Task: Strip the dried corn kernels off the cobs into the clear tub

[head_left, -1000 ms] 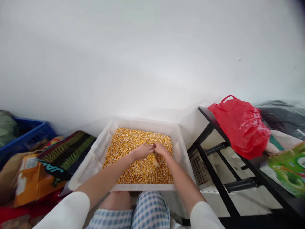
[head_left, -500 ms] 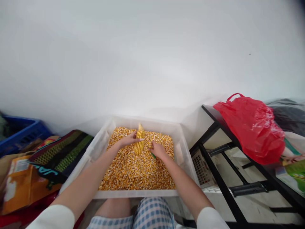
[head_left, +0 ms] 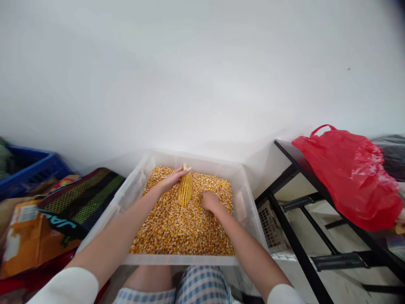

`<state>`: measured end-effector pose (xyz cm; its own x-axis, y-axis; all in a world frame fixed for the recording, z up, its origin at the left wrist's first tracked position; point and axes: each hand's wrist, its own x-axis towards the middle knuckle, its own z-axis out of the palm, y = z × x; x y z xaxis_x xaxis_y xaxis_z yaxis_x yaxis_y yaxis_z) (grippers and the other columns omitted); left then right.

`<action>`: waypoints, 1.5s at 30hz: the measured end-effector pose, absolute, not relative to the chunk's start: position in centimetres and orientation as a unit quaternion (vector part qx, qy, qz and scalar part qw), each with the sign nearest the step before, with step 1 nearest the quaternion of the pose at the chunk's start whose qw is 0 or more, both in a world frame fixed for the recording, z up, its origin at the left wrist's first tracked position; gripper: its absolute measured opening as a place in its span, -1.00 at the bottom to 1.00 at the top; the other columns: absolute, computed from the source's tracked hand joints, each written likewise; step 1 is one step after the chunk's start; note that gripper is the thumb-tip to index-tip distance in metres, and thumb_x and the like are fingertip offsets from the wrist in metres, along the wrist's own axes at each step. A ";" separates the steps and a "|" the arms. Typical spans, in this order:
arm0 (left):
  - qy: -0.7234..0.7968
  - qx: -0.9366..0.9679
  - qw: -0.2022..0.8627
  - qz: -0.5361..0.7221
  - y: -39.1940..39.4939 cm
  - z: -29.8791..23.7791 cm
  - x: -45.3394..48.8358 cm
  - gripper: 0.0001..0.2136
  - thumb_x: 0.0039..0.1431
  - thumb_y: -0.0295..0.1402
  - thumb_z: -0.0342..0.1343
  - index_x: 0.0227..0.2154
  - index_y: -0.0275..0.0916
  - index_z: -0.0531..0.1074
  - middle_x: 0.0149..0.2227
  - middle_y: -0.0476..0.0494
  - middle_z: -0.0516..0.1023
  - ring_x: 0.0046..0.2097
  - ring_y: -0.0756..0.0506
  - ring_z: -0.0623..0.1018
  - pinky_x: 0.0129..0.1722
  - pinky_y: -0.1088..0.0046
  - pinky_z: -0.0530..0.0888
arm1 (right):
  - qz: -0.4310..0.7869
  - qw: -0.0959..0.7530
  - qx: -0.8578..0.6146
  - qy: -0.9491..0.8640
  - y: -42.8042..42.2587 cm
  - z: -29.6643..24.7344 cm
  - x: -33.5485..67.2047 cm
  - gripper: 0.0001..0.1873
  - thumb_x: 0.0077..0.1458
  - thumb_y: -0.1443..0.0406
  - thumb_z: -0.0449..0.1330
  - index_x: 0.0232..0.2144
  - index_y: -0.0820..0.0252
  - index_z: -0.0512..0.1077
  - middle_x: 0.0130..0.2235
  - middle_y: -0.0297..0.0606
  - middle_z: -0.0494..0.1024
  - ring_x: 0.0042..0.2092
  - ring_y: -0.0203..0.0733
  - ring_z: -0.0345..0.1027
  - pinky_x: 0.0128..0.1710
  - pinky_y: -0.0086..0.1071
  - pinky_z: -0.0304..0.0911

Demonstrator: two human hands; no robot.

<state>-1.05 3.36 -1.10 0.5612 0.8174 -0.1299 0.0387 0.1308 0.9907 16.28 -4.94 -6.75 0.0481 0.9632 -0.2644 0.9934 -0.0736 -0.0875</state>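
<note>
A yellow ear of corn (head_left: 185, 192) rests nearly upright in the view on the loose corn kernels (head_left: 177, 230), its pale tip away from me. My left hand (head_left: 177, 175) grips it near that tip, thumb across the top and fingers at its left side. To the right of the ear, a short way off, my right hand (head_left: 210, 201) is closed in a fist. A sliver of something green shows beneath the fist; the rest of it is hidden. The kernels fill a translucent plastic bin (head_left: 182, 259).
At the left lie a mesh bag (head_left: 87, 196), an orange package (head_left: 23, 245) and a blue crate (head_left: 30, 171). A black metal frame (head_left: 294, 230) stands at the right, with a red plastic bag (head_left: 351, 173) on top. Behind the bin rises a white wall (head_left: 202, 84).
My left hand has slid up the ear toward its tip, uncovering more of the kernel rows. My right hand has turned, so less of the green thing shows. The view has shifted slightly.
</note>
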 end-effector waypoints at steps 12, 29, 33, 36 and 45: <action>0.278 0.482 0.749 0.359 3.8 -1.2 -0.3 -0.66 -0.01 -0.01 0.01 -0.46 -0.24 0.28 -0.58 0.01 0.38 -0.42 -0.07 0.47 -0.38 0.44 0.33 | -0.142 0.087 0.729 0.664 -5.3 -3.6 17.8 -0.51 0.02 0.16 0.05 -0.02 0.30 0.31 0.01 0.06 0.34 -0.01 0.01 0.26 -0.12 -0.26 0.18; 0.327 0.747 0.461 0.350 3.9 -1.8 0.3 -0.67 0.01 -0.04 0.02 -0.39 -0.25 0.31 -0.48 -0.01 0.46 -0.44 0.00 0.35 -0.39 0.48 0.26 | -0.231 -0.019 0.668 0.707 -5.6 -2.2 18.0 -0.73 -0.06 0.32 0.06 -0.25 0.25 0.37 -0.40 -0.26 0.49 -0.42 -0.28 0.31 -0.44 -0.49 0.10; 0.315 0.719 0.514 0.346 2.6 -1.3 0.7 -0.62 0.02 0.00 -0.02 -0.49 -0.27 0.38 -0.47 -0.05 0.46 -0.41 -0.01 0.39 -0.38 0.49 0.28 | -0.185 -0.158 0.679 0.692 -5.8 -0.7 18.7 -0.63 0.02 0.29 -0.01 -0.08 0.19 0.28 -0.33 -0.30 0.45 -0.37 -0.32 0.25 -0.39 -0.49 0.08; 0.308 0.636 0.615 0.349 2.5 -1.4 0.9 -0.54 0.05 0.05 -0.13 -0.56 -0.28 0.37 -0.52 -0.10 0.46 -0.43 -0.05 0.44 -0.38 0.45 0.33 | -0.196 -0.357 0.651 0.640 -5.8 0.2 18.5 -0.71 0.05 0.23 -0.01 -0.21 0.19 0.38 -0.43 -0.35 0.42 -0.44 -0.34 0.21 -0.43 -0.49 0.09; 0.265 0.544 0.711 0.358 3.3 -1.8 1.0 -0.60 0.08 -0.06 -0.18 -0.58 -0.27 0.32 -0.67 -0.07 0.38 -0.57 -0.03 0.38 -0.48 0.44 0.31 | -0.343 -0.583 0.488 0.552 -6.9 0.8 14.7 -0.67 0.10 0.13 0.02 -0.18 0.22 0.35 -0.39 -0.30 0.49 -0.41 -0.36 0.36 -0.37 -0.46 0.29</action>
<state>0.98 3.29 -1.75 0.6033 0.7974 0.0122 -0.2196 0.1514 0.9638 14.71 -6.88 0.78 0.1556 0.9383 0.3090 0.1389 0.2889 -0.9472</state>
